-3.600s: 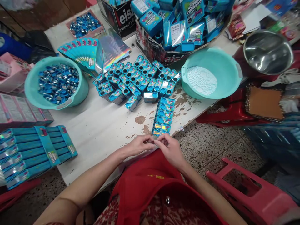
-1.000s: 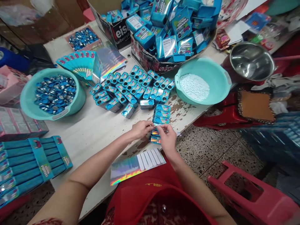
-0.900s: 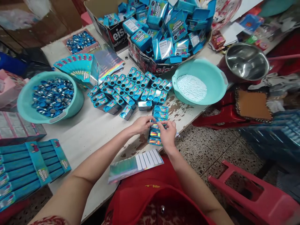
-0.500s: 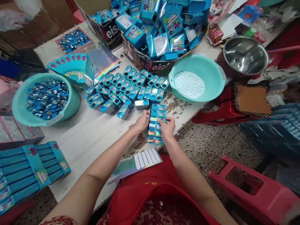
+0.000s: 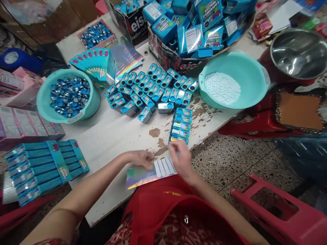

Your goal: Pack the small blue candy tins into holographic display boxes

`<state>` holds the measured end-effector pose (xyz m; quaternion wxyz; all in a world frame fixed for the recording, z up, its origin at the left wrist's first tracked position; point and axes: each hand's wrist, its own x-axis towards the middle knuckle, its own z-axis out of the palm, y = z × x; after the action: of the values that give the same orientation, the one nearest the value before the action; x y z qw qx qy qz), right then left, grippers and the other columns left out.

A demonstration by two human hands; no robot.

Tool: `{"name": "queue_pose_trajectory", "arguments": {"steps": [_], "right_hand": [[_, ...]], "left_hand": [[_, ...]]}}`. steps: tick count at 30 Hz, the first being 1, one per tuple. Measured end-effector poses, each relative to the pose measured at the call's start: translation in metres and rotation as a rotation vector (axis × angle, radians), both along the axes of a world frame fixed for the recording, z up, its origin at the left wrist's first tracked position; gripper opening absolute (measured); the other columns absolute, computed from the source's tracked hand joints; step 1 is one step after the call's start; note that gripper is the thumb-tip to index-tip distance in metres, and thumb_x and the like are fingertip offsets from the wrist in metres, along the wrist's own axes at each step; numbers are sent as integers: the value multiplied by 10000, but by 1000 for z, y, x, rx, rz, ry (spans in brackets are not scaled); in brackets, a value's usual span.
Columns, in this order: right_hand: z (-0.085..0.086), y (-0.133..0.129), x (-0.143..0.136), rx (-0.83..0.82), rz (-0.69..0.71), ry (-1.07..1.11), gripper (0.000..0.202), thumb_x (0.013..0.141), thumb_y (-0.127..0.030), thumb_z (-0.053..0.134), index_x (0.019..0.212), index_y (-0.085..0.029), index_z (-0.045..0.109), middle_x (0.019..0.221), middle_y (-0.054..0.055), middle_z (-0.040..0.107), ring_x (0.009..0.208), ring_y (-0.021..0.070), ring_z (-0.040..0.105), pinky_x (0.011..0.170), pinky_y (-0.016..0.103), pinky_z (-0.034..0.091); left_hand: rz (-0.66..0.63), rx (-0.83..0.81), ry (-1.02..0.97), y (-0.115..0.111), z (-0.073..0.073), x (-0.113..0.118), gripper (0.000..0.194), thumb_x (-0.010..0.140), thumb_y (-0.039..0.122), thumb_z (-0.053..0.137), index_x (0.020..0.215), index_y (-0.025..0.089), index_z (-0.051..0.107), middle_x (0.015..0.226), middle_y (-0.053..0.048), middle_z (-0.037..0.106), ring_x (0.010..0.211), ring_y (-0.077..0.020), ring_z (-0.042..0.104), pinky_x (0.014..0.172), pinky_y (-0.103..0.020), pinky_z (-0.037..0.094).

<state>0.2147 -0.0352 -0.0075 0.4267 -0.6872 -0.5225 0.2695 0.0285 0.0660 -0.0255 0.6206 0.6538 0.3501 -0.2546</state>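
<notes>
A shiny holographic sticker sheet (image 5: 140, 179) with white strips (image 5: 163, 167) lies at the table's front edge, partly over the red apron. My left hand (image 5: 141, 159) is at its upper edge, with thumb and fingers bent onto it. My right hand (image 5: 182, 160) is closed, fingertips together, over the sheet's right end and just below a row of blue tins (image 5: 182, 119). It is smeared by motion, and what it pinches, if anything, is hidden. Shiny strips lie across some of the row's tops. A larger group of blue tins (image 5: 153, 89) with round openings stands behind.
A turquoise tub of blue caps (image 5: 42, 102) stands left, and a turquoise basin (image 5: 251, 76) with white pellets stands right. Cartons of blue tins (image 5: 166, 63) are at the back. Packed blue boxes (image 5: 38, 170) lie front left. A red stool (image 5: 276, 204) stands at right.
Both hands have left the row of tins and come down toward me to the sticker sheet. The camera view has shifted, so the table's things appear farther right.
</notes>
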Motion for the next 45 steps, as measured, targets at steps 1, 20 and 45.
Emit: {"name": "queue_pose_trajectory", "arguments": {"steps": [1, 20, 45], "right_hand": [[-1, -8, -13, -54, 186, 35, 148, 873, -223, 468, 960, -206, 587, 893, 50, 571, 835, 174, 551, 739, 299, 462], [-39, -31, -54, -350, 700, -304, 74, 826, -214, 586, 890, -188, 615, 961, 84, 602, 922, 222, 532, 775, 343, 442], [-28, 89, 58, -141, -612, 47, 128, 665, -300, 652, 660, -173, 638, 911, 55, 488, 977, 222, 472, 945, 375, 325]], "left_hand": [[-19, -72, 28, -8, 0, -11, 220, 593, 358, 656, 676, 174, 570, 588, 31, 541, 575, -124, 472, 532, -215, 327], [158, -93, 122, -35, -40, -39, 88, 632, 253, 491, 610, 168, 496, 490, 46, 394, 477, -99, 365, 473, -227, 258], [219, 387, -410, 97, 11, 129, 89, 794, 185, 428, 883, 189, 428, 561, 62, 506, 492, -95, 471, 495, -203, 350]]}}
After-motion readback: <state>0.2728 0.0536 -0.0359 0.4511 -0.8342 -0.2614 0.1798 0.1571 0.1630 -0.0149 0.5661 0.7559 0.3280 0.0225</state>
